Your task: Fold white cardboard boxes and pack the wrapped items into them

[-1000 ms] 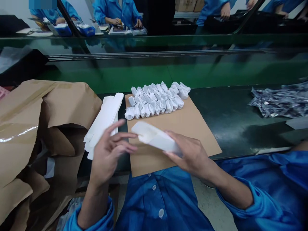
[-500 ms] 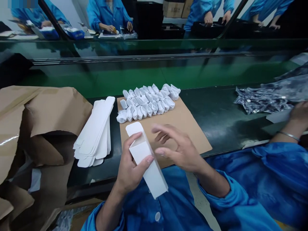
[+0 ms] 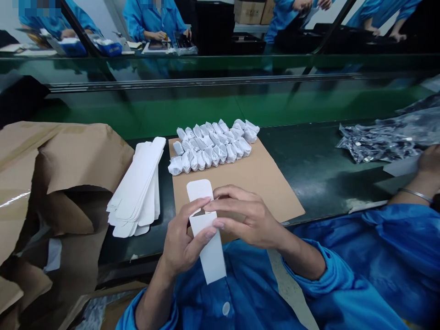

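Both hands work a narrow white carton held over the near table edge.

The white carton (image 3: 209,247) stands tilted, its rounded top flap (image 3: 199,190) open and raised. The left hand (image 3: 184,243) wraps its middle, thumb and fingers closed on it; the right hand (image 3: 245,215) pinches the carton's upper end just under the flap. Beyond lies a brown cardboard sheet (image 3: 261,178) bearing rows of small white wrapped pieces (image 3: 211,146). To its left sits a stack of flat white cartons (image 3: 137,188), then crumpled brown paper (image 3: 68,156). Far right, shiny plastic bags (image 3: 381,140) and another person's hand (image 3: 428,162).
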{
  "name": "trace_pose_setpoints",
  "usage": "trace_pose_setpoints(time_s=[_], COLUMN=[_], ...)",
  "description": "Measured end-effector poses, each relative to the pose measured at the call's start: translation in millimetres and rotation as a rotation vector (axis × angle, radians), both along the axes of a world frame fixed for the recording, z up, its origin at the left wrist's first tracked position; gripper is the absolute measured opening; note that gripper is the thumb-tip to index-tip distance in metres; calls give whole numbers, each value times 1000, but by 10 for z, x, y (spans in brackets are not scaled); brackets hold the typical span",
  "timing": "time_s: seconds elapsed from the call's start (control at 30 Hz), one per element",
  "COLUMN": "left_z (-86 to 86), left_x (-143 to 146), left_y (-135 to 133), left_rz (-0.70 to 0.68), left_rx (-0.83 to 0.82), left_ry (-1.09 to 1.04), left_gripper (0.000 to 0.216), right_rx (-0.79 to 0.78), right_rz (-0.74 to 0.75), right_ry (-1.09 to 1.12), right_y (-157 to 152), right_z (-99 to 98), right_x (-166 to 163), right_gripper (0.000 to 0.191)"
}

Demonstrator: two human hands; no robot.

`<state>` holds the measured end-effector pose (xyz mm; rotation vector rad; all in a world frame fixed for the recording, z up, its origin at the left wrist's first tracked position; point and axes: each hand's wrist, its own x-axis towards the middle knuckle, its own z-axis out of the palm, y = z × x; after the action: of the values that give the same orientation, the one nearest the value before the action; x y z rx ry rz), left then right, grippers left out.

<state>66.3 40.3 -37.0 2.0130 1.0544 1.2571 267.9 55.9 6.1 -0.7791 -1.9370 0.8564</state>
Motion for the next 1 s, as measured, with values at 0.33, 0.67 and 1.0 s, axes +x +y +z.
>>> trace_pose_setpoints(time_s=[0.33,0.67,1.0], left_z=[38,-205,-134], left_x=[27,66,96], left_y=[17,-48,-97], left_rz=[-36,187,180], left_rx=[7,59,-61], left_ry=[114,-106,-110], left_gripper=[37,40,69], right_rx=[-649,-716,-568], right_rz=[75,192,123], right_ry=[400,344,198], right_y=[383,276,139], right_z=[70,132,225], right_x=[-171,-149,-113], right_gripper=[30,22,4])
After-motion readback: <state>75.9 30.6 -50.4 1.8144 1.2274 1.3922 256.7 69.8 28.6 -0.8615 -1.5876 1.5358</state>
